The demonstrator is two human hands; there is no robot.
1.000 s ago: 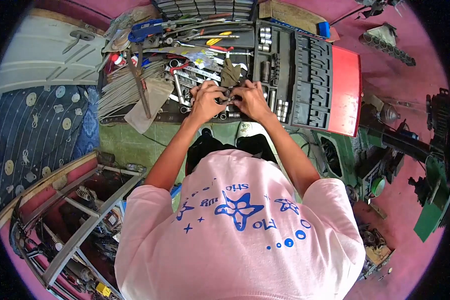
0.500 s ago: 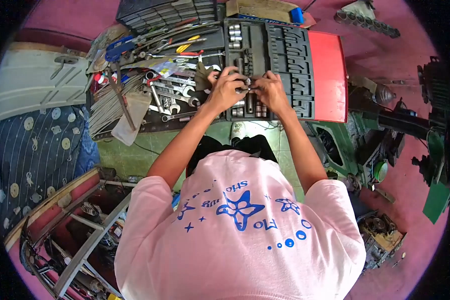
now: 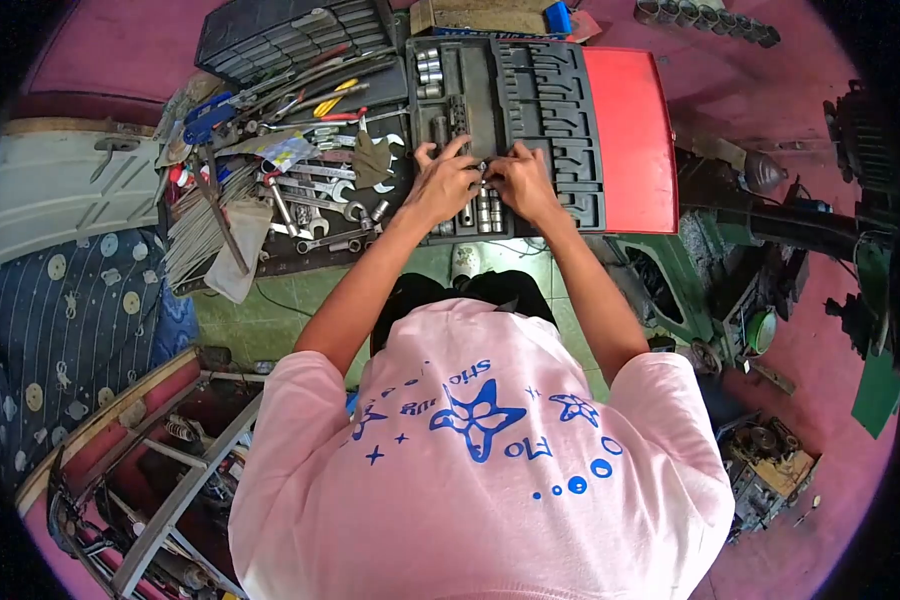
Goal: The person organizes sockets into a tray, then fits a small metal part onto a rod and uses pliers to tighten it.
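Note:
My left hand is over the black socket case, its fingers closed around a small metal piece that is mostly hidden. Facing it, my right hand has its fingertips pinched at the same piece. Just below the hands, shiny sockets stand in the case's slots. More sockets line the upper left of the case. A grey-brown cloth glove lies left of my left hand, among the wrenches.
Wrenches, pliers and a bundle of thin rods crowd the bench's left side. A red panel adjoins the case on the right. Behind are a black drawer unit and a cardboard box. Green machinery stands at right.
The bench and case have shifted left in view as the camera moved. Both hands remain together over the case, a little lower against it, and more of the glove and the sockets below shows.

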